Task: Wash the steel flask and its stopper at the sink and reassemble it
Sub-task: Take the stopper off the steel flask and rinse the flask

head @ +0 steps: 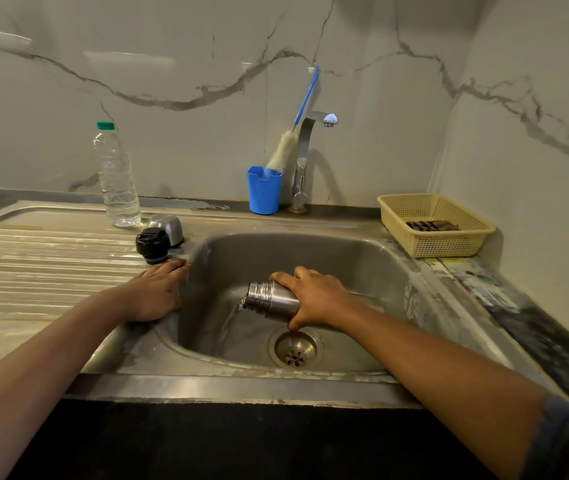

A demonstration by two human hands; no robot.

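My right hand [314, 297] grips the steel flask [269, 299] over the sink basin [362, 261]. The flask lies tipped with its open threaded mouth pointing left and down, and water pours from it toward the drain [295, 349]. The black stopper [152, 244] stands on the drainboard at the basin's left rim. Just behind it sits the flask's steel cap [169, 227], upside up. My left hand [156, 292] rests flat on the sink's left rim, fingers straight, holding nothing, its fingertips close to the stopper.
A plastic water bottle [116, 178] with a green cap stands on the drainboard. A blue cup [264, 192] holding a bottle brush [281, 152] sits beside the tap [305, 157], which is not running. A cream basket [435, 225] sits at the right.
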